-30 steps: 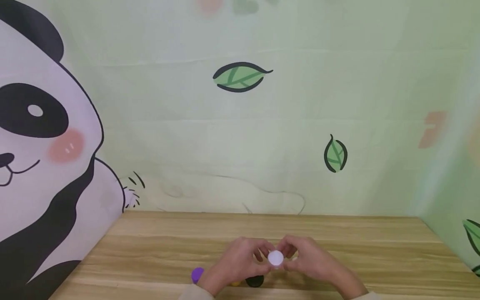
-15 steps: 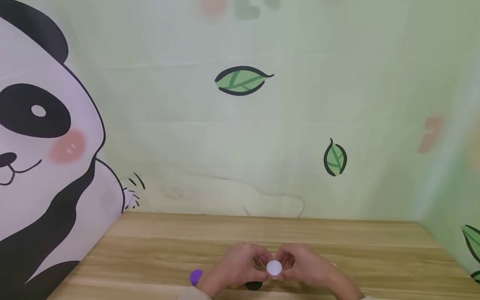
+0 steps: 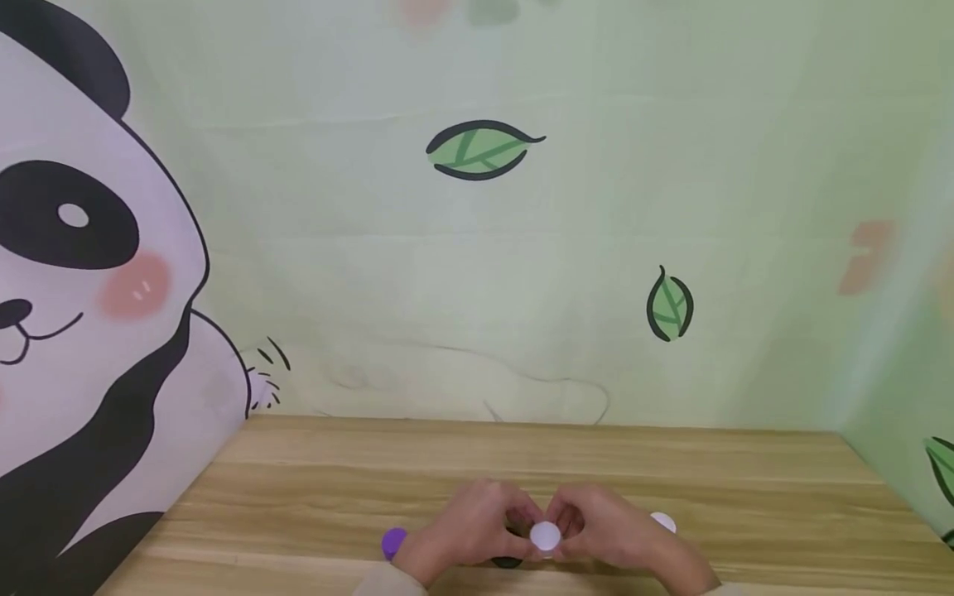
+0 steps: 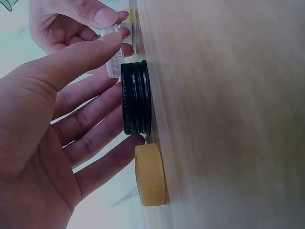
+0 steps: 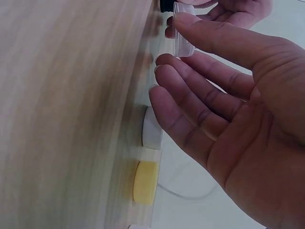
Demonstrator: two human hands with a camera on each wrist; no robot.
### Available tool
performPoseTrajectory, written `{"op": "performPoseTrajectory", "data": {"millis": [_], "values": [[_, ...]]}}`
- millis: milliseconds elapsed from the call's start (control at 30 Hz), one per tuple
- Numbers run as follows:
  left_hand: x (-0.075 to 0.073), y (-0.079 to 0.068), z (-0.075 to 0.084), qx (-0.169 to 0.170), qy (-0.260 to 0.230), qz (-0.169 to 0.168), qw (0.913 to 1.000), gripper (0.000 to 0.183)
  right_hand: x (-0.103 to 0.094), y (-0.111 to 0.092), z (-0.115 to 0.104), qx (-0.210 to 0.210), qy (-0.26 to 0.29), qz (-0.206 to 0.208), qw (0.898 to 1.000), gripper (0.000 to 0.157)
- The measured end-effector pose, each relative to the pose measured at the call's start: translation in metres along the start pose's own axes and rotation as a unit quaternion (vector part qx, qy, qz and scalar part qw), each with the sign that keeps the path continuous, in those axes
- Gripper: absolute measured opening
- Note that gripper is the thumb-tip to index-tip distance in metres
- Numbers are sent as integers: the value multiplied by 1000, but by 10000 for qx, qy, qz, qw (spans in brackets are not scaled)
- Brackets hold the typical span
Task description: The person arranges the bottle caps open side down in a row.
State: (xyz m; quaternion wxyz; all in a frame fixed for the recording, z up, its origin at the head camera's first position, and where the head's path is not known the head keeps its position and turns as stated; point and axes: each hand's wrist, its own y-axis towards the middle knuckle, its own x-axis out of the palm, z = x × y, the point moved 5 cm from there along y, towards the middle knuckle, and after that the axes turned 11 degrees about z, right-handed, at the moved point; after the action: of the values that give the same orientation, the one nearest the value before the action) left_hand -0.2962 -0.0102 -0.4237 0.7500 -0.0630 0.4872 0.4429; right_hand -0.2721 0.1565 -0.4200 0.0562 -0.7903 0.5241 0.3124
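Note:
A translucent white ribbed bottle cap [image 3: 545, 536] is held between my two hands, low in the head view. My left hand [image 3: 477, 526] pinches it from the left, thumb on the near side. From the right, my right hand [image 3: 607, 530] pinches the same cap. In the left wrist view, a black screw cap [image 4: 137, 98] stands on the table close to my left fingers, and an amber cap [image 4: 150, 175] sits beside it. The right wrist view has a white cap [image 5: 152, 129] near my right fingertips and a yellow cap [image 5: 146, 183] beyond it.
A purple cap [image 3: 393, 542] lies left of my left wrist, and another white cap [image 3: 663, 522] shows behind my right wrist. The wooden table [image 3: 335, 463] runs back to a green wall cloth [image 3: 559, 290] printed with leaves and a panda.
My hands have come closer together around the white cap and sit slightly lower in view. The white cap behind my right wrist now shows. The head view has shifted a little.

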Motion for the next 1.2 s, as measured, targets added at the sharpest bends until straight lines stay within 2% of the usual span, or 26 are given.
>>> {"op": "performPoseTrajectory", "data": {"millis": [167, 700, 1200], "values": [[1, 0, 0, -49, 23, -68, 10000, 27, 1, -1, -1, 4, 11, -47, 10000, 26], [3, 1, 4, 202, 354, -92, 9991, 30, 3, 0, 0, 56, -457, -104, 9989, 26], [4, 0, 4, 176, 562, -75, 9982, 31, 4, 0, 2, -48, -625, -95, 9980, 29]]}}
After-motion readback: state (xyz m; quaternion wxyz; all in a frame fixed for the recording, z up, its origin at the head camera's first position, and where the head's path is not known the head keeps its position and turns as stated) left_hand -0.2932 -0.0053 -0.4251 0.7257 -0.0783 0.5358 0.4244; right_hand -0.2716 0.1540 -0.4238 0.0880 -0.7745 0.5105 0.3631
